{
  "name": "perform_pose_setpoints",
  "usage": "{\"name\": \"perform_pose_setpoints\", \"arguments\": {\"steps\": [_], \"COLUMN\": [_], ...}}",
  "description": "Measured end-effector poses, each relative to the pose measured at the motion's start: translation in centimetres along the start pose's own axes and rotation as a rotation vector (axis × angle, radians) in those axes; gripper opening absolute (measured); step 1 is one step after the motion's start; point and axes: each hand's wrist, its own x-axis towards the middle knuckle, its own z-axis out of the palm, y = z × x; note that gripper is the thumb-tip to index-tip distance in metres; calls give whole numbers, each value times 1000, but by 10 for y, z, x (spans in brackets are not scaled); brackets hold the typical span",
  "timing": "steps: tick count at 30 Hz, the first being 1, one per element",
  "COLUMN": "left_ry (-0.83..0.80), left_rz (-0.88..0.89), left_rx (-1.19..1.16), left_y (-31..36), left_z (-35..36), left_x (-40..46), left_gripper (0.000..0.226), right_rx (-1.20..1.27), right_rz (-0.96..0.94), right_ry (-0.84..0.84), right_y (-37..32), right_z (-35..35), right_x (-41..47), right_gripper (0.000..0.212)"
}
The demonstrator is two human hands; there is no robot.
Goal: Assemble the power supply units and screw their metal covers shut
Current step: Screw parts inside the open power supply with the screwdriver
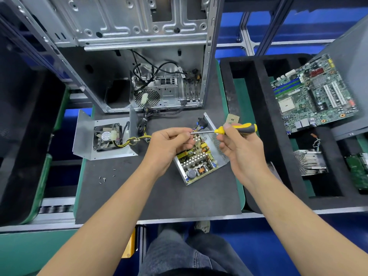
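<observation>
An open power supply unit (201, 164) lies on the dark mat (159, 196), its circuit board showing. My right hand (239, 144) grips the yellow-and-black handle of a screwdriver (237, 129) that points left above the unit. The fingers of my left hand (171, 142) are curled at the tip of the shaft; a screw between them cannot be made out. The metal cover (87, 132) with its fan (107, 137) lies to the left, joined to the unit by yellow and black wires (131, 141). Several loose screws (103, 178) lie on the mat at the front left.
An empty computer case (139, 56) stands behind the mat with cables hanging inside. A black foam tray (258, 116) on the right holds a motherboard (312, 96), a heatsink (310, 162) and a green board (358, 172). A small chip (232, 118) lies near the screwdriver.
</observation>
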Motion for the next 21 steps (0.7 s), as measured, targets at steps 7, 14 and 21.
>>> {"name": "perform_pose_setpoints", "arguments": {"steps": [7,14,21], "left_ry": [-18,-22,132], "left_rz": [28,138,154], "left_rx": [121,191,108], "left_y": [-7,-8,-18], "left_z": [-7,-2,-16], "left_x": [-14,-28,-35], "left_gripper": [13,18,10], "right_rx": [111,81,-6], "right_rz": [95,122,51], "right_ry": [-85,-151,-77], "right_y": [9,23,31], "right_z": [1,3,-2], "right_x": [-6,-13,-19], "right_gripper": [20,18,23]}}
